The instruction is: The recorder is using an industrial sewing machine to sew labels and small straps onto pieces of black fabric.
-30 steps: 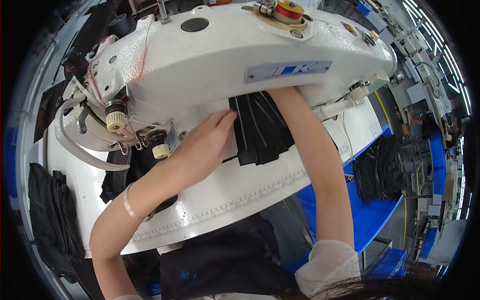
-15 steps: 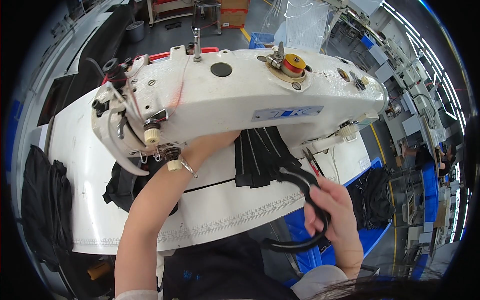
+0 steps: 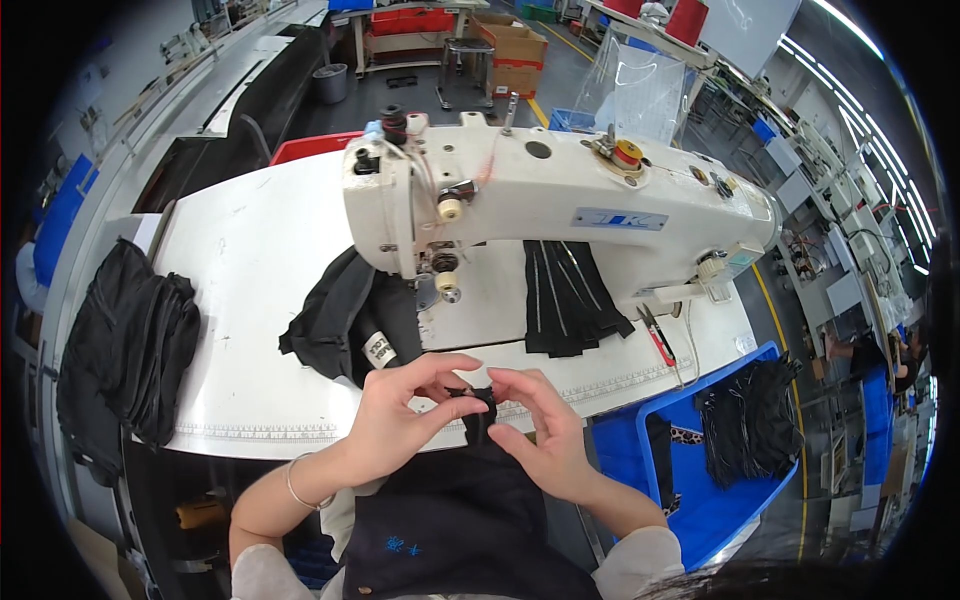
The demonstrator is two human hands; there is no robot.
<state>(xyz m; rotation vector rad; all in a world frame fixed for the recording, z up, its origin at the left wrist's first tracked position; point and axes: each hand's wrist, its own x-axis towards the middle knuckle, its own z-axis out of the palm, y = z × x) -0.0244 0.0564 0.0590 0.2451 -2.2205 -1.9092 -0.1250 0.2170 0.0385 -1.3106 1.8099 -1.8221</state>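
At the near edge of the smooth white surface (image 3: pixel 240 340), we pinched a narrow black fabric strip (image 3: pixel 478 425) in our left hand's (image 3: pixel 405 420) grip, couldn't tell whether our right hand's (image 3: pixel 548 432) was closed, and judged light, even tension best.

Left of the fingers (image 3: pixel 440 368), the table (image 3: pixel 240 300) offers passage between fabric pile (image 3: pixel 135 345) and black garment (image 3: pixel 335 305); ahead, the sewing machine (image 3: pixel 520 185) stands in the way.
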